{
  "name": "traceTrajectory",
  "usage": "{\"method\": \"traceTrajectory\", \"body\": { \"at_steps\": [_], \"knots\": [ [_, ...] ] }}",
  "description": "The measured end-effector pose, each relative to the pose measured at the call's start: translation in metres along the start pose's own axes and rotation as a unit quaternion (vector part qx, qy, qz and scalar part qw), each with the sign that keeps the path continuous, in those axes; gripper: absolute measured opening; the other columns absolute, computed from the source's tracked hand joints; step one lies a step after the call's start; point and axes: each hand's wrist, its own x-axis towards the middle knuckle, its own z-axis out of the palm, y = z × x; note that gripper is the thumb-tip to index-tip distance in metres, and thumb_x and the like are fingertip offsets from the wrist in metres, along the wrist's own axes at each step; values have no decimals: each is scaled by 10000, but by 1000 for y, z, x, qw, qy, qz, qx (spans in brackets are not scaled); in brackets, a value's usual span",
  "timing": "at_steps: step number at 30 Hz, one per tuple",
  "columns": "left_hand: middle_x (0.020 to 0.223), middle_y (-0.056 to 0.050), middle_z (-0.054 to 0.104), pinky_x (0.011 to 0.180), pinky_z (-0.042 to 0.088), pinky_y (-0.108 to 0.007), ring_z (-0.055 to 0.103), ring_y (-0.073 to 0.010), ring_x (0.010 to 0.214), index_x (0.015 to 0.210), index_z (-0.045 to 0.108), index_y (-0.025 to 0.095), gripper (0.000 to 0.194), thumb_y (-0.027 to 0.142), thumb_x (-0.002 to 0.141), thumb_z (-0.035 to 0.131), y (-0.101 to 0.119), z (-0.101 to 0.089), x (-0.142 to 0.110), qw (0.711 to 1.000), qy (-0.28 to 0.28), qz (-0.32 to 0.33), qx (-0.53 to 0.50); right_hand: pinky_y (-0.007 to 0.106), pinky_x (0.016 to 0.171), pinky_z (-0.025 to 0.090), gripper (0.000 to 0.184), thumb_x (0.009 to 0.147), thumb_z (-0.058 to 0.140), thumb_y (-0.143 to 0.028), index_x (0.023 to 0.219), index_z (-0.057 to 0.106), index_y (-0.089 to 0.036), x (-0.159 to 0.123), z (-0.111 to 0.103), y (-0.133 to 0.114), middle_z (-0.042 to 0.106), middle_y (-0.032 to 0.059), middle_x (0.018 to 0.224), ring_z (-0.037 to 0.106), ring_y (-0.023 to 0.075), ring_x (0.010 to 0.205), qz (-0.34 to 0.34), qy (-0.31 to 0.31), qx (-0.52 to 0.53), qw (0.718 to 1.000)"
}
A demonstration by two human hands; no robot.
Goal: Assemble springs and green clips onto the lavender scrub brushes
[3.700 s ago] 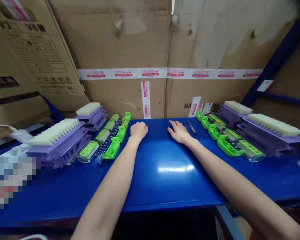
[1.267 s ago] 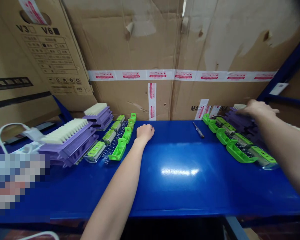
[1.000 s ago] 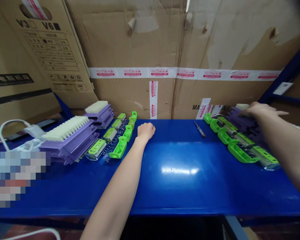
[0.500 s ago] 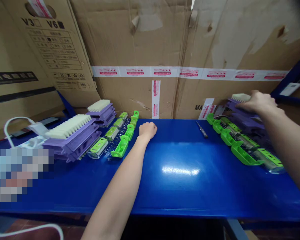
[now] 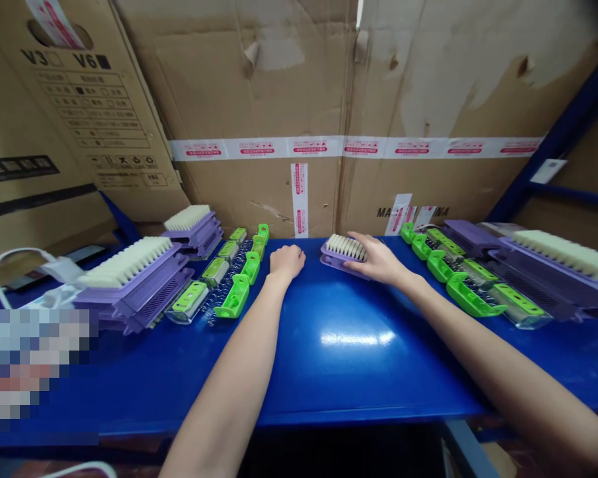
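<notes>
My right hand (image 5: 379, 261) grips a purple brush with white bristles (image 5: 341, 252) and rests it on the blue table (image 5: 349, 358) near the back middle. My left hand (image 5: 286, 260) lies on the table as a loose fist with nothing in it, a short way left of the brush. Beside the left hand runs a row of green handle parts (image 5: 239, 282) with springs and clear pieces. A matching row of green parts (image 5: 458, 282) lies to the right of my right hand.
Stacks of purple brushes stand at the left (image 5: 134, 279) and right (image 5: 553, 265). Large cardboard boxes (image 5: 299, 113) wall off the back. A white cable (image 5: 14, 262) lies at the far left. A blue rack post (image 5: 553, 143) rises at the right.
My right hand took a purple brush from the stack at the far right and brought it left to the middle of the table. The left fist has stayed put.
</notes>
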Motion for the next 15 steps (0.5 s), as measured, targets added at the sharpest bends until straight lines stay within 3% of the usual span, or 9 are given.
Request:
{"method": "traceTrajectory", "body": {
  "at_steps": [7,15],
  "knots": [
    [1034,-130,687,777,492,-364,647,-290,979,988,695,205,371,369,918,370,1,0,-4,1000,18,3,-11,449,1036,348,791,774,572,-572,1412,362,-153,-8,1,6,468,167,1321,446,317,1235,18,15,12,1000],
    [925,-93,710,736,456,-317,672,-255,891,923,668,207,403,386,959,308,19,-5,-10,991,122,30,-50,454,1024,353,860,748,584,-612,1420,352,-128,-2,10,25,476,195,1336,454,335,1234,112,44,47,992]
  ]
}}
